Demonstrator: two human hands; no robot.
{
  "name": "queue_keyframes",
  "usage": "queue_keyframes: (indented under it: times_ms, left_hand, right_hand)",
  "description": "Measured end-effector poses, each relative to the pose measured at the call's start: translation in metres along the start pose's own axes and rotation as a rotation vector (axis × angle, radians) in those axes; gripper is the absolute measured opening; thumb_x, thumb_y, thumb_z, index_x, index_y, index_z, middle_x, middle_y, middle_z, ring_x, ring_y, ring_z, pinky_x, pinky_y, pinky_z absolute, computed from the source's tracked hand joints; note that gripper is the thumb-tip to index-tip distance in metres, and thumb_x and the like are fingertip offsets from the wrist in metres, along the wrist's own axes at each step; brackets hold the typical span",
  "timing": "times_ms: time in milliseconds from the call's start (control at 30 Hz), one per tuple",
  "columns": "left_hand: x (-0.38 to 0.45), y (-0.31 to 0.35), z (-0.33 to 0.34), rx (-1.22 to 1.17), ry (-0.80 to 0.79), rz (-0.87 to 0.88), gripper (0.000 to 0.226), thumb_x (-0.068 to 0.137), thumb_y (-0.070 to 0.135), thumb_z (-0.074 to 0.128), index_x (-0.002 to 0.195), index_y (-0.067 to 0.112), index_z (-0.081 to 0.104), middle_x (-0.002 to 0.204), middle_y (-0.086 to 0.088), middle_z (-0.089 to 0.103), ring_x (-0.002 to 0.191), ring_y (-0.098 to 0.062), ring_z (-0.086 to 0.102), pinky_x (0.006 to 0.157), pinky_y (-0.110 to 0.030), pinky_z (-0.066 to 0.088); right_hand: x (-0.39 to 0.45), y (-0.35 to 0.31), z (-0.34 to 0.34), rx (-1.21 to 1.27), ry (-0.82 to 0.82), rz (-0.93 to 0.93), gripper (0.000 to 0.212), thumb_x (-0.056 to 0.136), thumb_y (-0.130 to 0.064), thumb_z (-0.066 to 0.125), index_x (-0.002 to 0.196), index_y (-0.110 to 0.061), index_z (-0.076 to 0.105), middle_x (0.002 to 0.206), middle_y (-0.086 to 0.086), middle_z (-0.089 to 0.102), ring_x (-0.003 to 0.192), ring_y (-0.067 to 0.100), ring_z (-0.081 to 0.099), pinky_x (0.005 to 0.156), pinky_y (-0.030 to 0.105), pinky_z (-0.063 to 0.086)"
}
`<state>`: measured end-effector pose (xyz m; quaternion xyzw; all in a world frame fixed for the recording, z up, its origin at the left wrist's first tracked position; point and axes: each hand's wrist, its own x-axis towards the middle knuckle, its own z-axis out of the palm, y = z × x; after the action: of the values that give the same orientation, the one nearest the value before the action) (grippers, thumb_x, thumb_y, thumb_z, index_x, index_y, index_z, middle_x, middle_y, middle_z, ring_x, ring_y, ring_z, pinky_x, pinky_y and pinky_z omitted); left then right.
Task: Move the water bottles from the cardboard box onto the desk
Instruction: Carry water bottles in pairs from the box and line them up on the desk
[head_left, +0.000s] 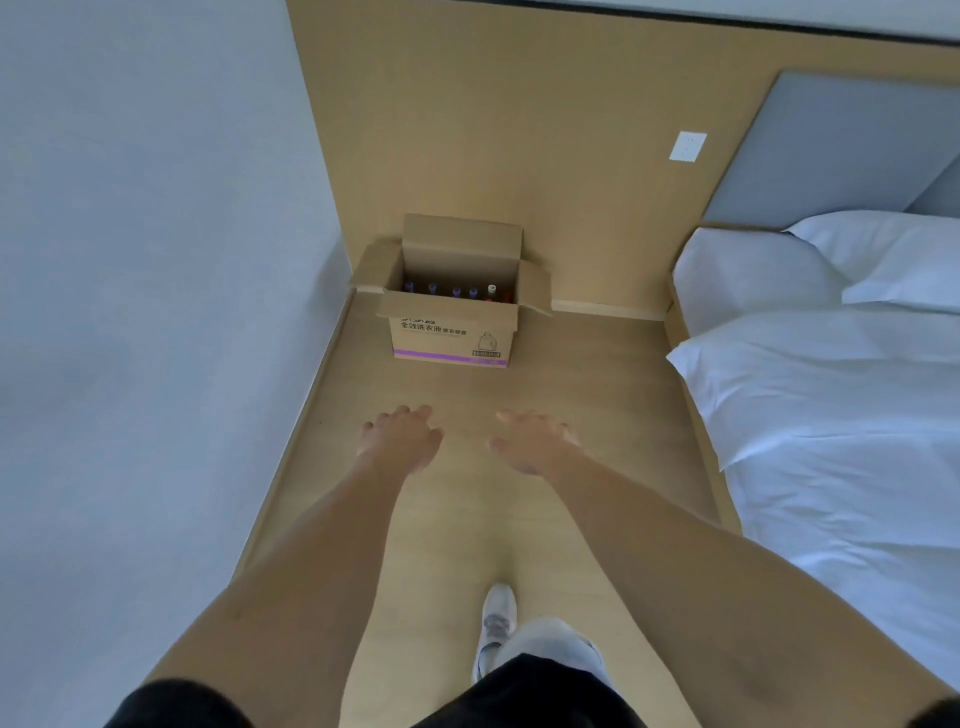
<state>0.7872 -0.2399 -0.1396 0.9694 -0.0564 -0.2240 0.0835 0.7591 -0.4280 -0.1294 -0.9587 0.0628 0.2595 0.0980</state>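
Note:
An open cardboard box (452, 332) stands on the wooden floor against the far wood-panelled wall, its flaps spread. Several water bottles (457, 292) stand upright inside; only their caps show, most purple, one white. My left hand (402, 439) and my right hand (532, 441) are stretched out in front of me, well short of the box, side by side. Both have relaxed, spread fingers and hold nothing. No desk is in view.
A bed (841, 395) with white sheets and pillows fills the right side. A plain grey wall (156, 312) runs along the left. The floor strip (571, 395) between them leads to the box. My foot in a white shoe (496, 623) is below.

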Motion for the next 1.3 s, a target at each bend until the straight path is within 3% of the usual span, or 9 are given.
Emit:
queue_keyframes:
  times_ms: [233, 500, 667, 867, 1000, 1300]
  left_hand:
    - [0.129, -0.027, -0.05, 0.003, 0.006, -0.039, 0.051, 0.103, 0.043, 0.035, 0.151, 0.029, 0.036, 0.149, -0.008, 0.045, 0.134, -0.033, 0.044, 0.109, -0.047, 0.035]
    - [0.29, -0.031, -0.152, -0.002, 0.047, -0.118, 0.049, 0.103, 0.041, 0.034, 0.15, 0.029, 0.036, 0.149, -0.005, 0.047, 0.131, -0.031, 0.046, 0.106, -0.046, 0.034]
    - [0.372, -0.022, -0.19, 0.024, 0.013, -0.116, 0.047, 0.103, 0.039, 0.033, 0.149, 0.028, 0.038, 0.146, -0.007, 0.047, 0.13, -0.032, 0.046, 0.105, -0.046, 0.033]
    - [0.486, 0.004, -0.213, 0.045, -0.013, -0.018, 0.043, 0.1, 0.034, 0.036, 0.14, 0.024, 0.046, 0.138, -0.009, 0.053, 0.125, -0.032, 0.049, 0.097, -0.042, 0.037]
    - [0.572, 0.018, -0.221, 0.041, -0.038, 0.075, 0.045, 0.101, 0.041, 0.038, 0.142, 0.026, 0.047, 0.139, -0.008, 0.051, 0.126, -0.033, 0.049, 0.105, -0.047, 0.04]
    - [0.769, 0.023, -0.244, 0.082, -0.196, 0.194, 0.046, 0.1, 0.046, 0.037, 0.141, 0.028, 0.048, 0.141, -0.009, 0.052, 0.127, -0.037, 0.048, 0.101, -0.05, 0.037]
  right_hand:
    - [0.141, -0.03, -0.045, 0.026, -0.044, -0.037, 0.065, 0.098, -0.058, 0.037, 0.157, -0.035, 0.022, 0.161, 0.008, 0.031, 0.146, 0.032, 0.031, 0.115, 0.048, 0.027]
    - [0.312, -0.056, -0.149, 0.016, -0.044, -0.093, 0.059, 0.098, -0.057, 0.039, 0.152, -0.032, 0.034, 0.149, 0.009, 0.047, 0.135, 0.033, 0.043, 0.106, 0.047, 0.037]
    - [0.388, -0.055, -0.197, 0.027, -0.054, -0.095, 0.063, 0.097, -0.056, 0.038, 0.155, -0.035, 0.027, 0.156, 0.006, 0.039, 0.14, 0.034, 0.038, 0.11, 0.051, 0.034]
    - [0.468, -0.031, -0.235, 0.118, -0.052, 0.018, 0.054, 0.092, -0.053, 0.042, 0.139, -0.027, 0.045, 0.138, 0.012, 0.053, 0.124, 0.036, 0.051, 0.099, 0.046, 0.042]
    - [0.53, -0.012, -0.258, 0.159, -0.036, 0.121, 0.06, 0.095, -0.056, 0.043, 0.148, -0.029, 0.038, 0.148, 0.008, 0.046, 0.134, 0.034, 0.045, 0.107, 0.044, 0.037]
    - [0.689, -0.011, -0.29, 0.277, -0.111, 0.291, 0.059, 0.101, -0.042, 0.045, 0.155, -0.024, 0.032, 0.154, 0.012, 0.042, 0.14, 0.035, 0.039, 0.114, 0.046, 0.035]
